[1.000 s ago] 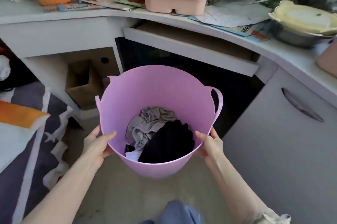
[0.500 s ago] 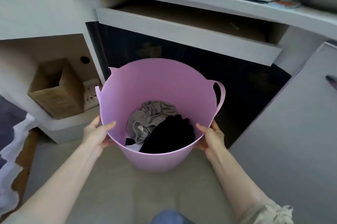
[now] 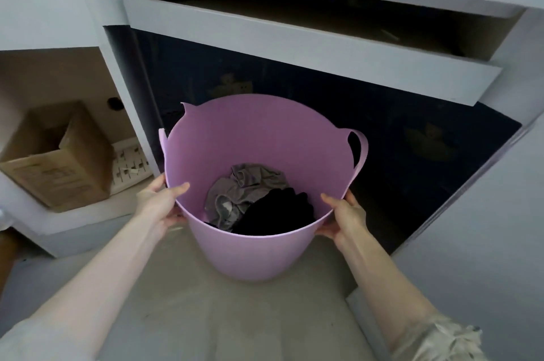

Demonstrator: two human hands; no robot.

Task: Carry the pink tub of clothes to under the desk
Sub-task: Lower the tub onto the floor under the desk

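Pink tub held between both hands, just short of dark desk opening ahead. Left hand and right hand each grasp rim, thumbs inside. Clothes lie low in tub.

Risks, judged:
- Open drawer overhangs above hands; tub's far rim or handle may strike it.
- Soft wall may flex, grip slip.
- Cardboard box left of left hand, apart.
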